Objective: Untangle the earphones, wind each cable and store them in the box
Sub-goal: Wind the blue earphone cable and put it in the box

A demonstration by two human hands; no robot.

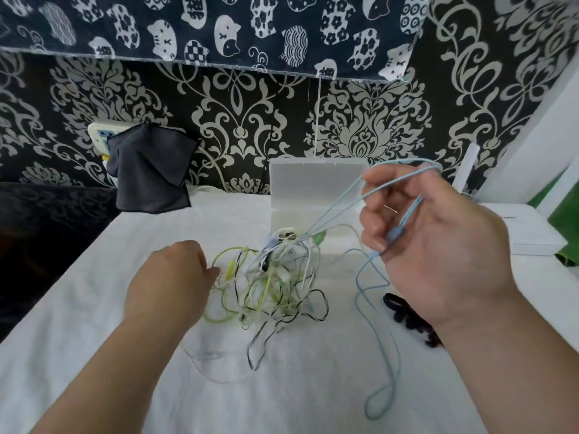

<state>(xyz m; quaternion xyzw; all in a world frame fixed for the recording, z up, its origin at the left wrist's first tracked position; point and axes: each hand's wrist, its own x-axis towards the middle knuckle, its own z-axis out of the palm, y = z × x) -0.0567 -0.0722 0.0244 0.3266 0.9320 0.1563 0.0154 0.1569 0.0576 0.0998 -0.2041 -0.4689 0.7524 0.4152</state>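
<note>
The right hand (438, 245) is raised over the worktop (94, 308), fingers curled round a blue cable (393, 237) that runs down into the tangle (275, 283). The left hand (175, 277) touches the tangle's left edge; I cannot tell its grip. Just behind the tangle stands the open box (313, 180).

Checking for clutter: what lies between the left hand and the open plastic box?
Head view: the tangle of earphones fills that stretch, from the left hand to the box front. The blue cable rises from it to the right hand.
</note>
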